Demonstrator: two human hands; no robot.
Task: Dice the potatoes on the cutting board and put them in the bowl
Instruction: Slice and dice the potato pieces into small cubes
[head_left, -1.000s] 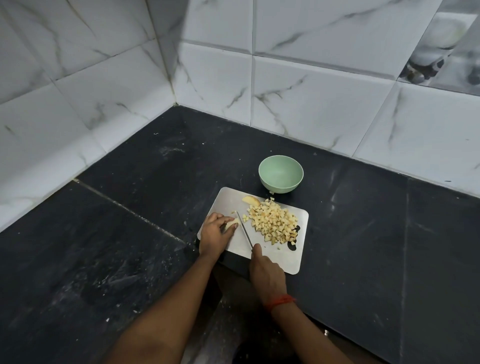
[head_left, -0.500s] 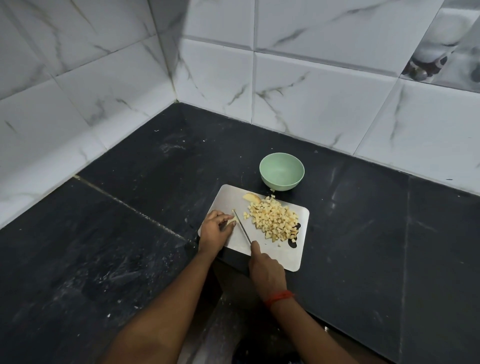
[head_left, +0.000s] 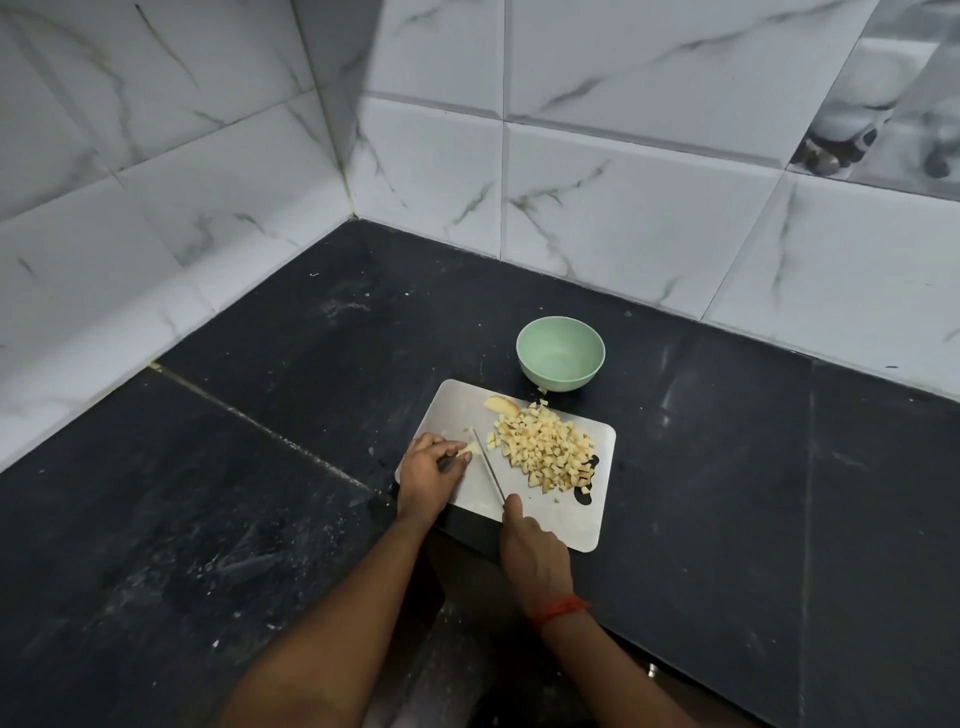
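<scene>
Here we are at the dark stone counter (head_left: 260, 519), both hands down on the pale cutting board (head_left: 571, 525). The left hand (head_left: 428, 475) sits on the board's left part, fingers curled over 1 small pale potato piece (head_left: 470, 449), pinning it in place. The right hand (head_left: 532, 551) is at the near edge, fingers wrapped round the handle of the knife (head_left: 488, 470), forefinger laid along the top. The thin blade runs on a slant away from that hand, passing just beside the left fingertips and right against the piece they hold; whether the edge is down on the board, I cannot tell. To the right of the blade lies the big heap of diced potato (head_left: 548, 452), spread over the board's middle and spilling onto the dark handle hole (head_left: 584, 499) near the right edge. 1 uncut wedge (head_left: 501, 405) rests at the far edge, touching the heap. Just beyond the board stands the pale green bowl (head_left: 558, 376), upright on the counter, with a stray cube or 2 at its foot. A red thread (head_left: 561, 608) circles the right wrist. White marble-look wall tiles (head_left: 623, 208) close the corner behind.
</scene>
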